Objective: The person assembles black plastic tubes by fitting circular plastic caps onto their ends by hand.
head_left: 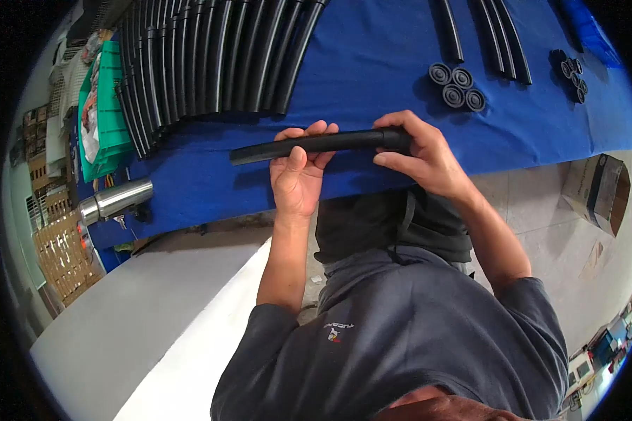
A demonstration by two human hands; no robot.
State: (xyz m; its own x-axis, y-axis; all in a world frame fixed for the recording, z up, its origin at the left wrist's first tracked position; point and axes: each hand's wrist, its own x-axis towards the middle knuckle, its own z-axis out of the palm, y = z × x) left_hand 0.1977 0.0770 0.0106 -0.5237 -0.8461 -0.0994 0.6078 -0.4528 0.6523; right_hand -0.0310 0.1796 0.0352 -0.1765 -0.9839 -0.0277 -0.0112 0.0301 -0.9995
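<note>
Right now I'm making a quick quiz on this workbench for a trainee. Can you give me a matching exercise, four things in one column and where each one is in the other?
Things:
1. black hose
2. round black caps
3. row of curved black hoses
4. shiny metal cylinder

Places:
A. lying at the left edge of the blue table
B. held in both hands, left hand near its middle, right hand at one end
C. laid side by side at the table's far left
D. clustered on the table beyond the right hand

Pairs: 1-B, 2-D, 3-C, 4-A
</note>
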